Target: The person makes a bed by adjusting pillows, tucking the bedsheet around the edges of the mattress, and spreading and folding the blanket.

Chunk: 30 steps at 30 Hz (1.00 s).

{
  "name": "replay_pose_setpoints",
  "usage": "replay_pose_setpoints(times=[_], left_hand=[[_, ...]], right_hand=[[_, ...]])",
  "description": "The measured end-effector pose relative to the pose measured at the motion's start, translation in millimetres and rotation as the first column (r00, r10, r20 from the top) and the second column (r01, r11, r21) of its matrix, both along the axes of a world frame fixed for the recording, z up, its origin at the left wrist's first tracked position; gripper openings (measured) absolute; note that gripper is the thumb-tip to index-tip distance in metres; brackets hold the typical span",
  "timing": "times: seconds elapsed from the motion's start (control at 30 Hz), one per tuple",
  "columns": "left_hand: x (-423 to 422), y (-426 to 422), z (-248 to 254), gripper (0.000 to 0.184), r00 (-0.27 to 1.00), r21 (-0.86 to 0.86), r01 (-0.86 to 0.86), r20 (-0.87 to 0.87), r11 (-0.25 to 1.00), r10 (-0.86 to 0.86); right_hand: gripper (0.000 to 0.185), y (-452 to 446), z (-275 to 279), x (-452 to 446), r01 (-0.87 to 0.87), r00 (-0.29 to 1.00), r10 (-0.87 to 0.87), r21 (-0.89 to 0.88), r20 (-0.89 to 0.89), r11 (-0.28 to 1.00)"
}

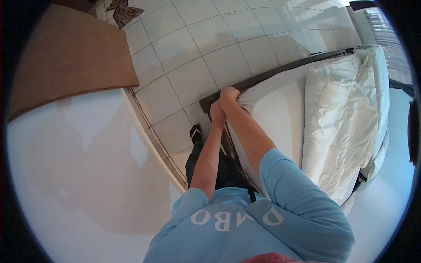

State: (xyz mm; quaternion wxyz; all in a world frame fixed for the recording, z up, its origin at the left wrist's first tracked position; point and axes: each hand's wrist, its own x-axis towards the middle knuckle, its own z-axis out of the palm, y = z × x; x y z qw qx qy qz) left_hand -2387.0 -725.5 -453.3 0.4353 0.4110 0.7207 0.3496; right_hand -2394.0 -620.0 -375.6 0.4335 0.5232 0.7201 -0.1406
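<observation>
A white sheet (272,105) covers a mattress that lies in a dark wooden bed frame (272,72). At the near corner of the mattress my right hand (229,96) is closed on the sheet's edge, and folds fan out from its fingers. My left hand (217,115) is just beside it, touching or nearly touching the right wrist, with its fingers curled down at the same corner. What the left fingers hold is hidden. A thick cream quilt (331,127) lies bunched across the bed, right of the bare stretch of sheet.
Pale floor tiles (188,79) run beside the bed. My foot in a black sandal (195,131) stands between the bed and a white wall (87,166). A brown panel (74,52) is at upper left, a crumpled patterned cloth (125,13) on the floor, curtains (383,33) at upper right.
</observation>
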Motion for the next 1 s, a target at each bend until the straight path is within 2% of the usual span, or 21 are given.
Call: replay_pose_setpoints(times=[0.07,0.13,0.2,0.3,0.37,0.47,0.57,0.6,0.63,0.73,0.8,0.87,0.9,0.97,1.0], left_hand=[[7.6,-2.6,3.5,0.04,0.981,0.069,-0.094,0.175,0.993,0.081],[17.3,-7.5,-32.3,0.042,0.856,0.098,-0.207,0.5,0.973,0.131],[12.9,-5.7,-36.0,0.044,0.849,0.036,-0.148,0.517,0.988,0.108],[0.1,2.4,-15.0,0.044,0.805,-0.003,-0.115,0.586,0.993,0.095],[-6.4,9.6,-3.0,0.045,0.787,-0.019,-0.095,0.611,0.995,0.087],[-14.8,26.5,11.6,0.046,0.787,-0.022,-0.069,0.614,0.997,0.068],[-19.0,40.1,25.7,0.047,0.802,-0.014,-0.039,0.596,0.999,0.04],[-18.2,43.5,31.9,0.047,0.803,-0.012,-0.033,0.595,0.999,0.033],[-15.4,45.7,38.3,0.047,0.799,-0.014,-0.02,0.601,1.0,0.024],[-8.8,52.4,48.0,0.048,0.752,-0.049,0.026,0.659,0.998,0.013],[-10.9,54.3,38.5,0.043,0.666,-0.121,0.097,0.745,0.988,0.026],[-12.1,61.7,30.9,0.038,0.583,-0.181,0.18,0.812,0.967,0.043],[-17.3,58.7,65.2,0.037,0.521,-0.126,0.25,0.853,0.96,-0.024],[-23.3,51.9,80.2,0.04,0.659,-0.078,0.346,0.729,0.935,-0.183],[-23.0,55.0,87.3,0.041,0.687,-0.089,0.32,0.707,0.943,-0.166]], right_hand=[[0.033,-1.1,-8.1,2.7,-0.036,0.999,0.036,0.01,0.012,0.999],[0.034,-1.4,2.1,0.5,-0.067,0.997,0.068,-0.027,0.035,0.997],[0.035,-0.1,29.7,-5.5,-0.084,0.993,0.093,-0.114,0.069,0.99],[0.03,5.5,26.1,-5.6,-0.045,0.996,0.051,-0.077,0.075,0.996],[0.026,6.8,67.5,-13.2,-0.115,0.993,0.113,-0.143,-0.026,0.983],[0.023,12.7,89.4,-26.5,-0.125,0.915,0.151,0.094,-0.374,0.988],[0.029,7.4,173.2,-13.8,0.014,0.702,0.257,0.374,-0.665,0.927],[0.03,2.4,191.9,0.7,0.077,0.647,0.309,0.463,-0.697,0.883],[0.032,-4.0,206.1,18.8,0.145,0.596,0.363,0.541,-0.716,0.829],[0.038,-34.2,229.0,79.3,0.318,0.651,0.297,0.606,-0.698,0.729],[0.043,-56.5,195.3,114.0,0.303,0.685,0.28,0.612,-0.673,0.73],[0.047,-65.3,186.0,125.0,0.3,0.707,0.254,0.605,-0.66,0.737],[0.049,-65.1,192.6,121.2,0.3,0.714,0.237,0.594,-0.659,0.746],[0.051,-66.3,194.0,117.2,0.294,0.727,0.227,0.592,-0.648,0.75],[0.052,-66.1,192.5,116.8,0.31,0.713,0.225,0.586,-0.664,0.749]])
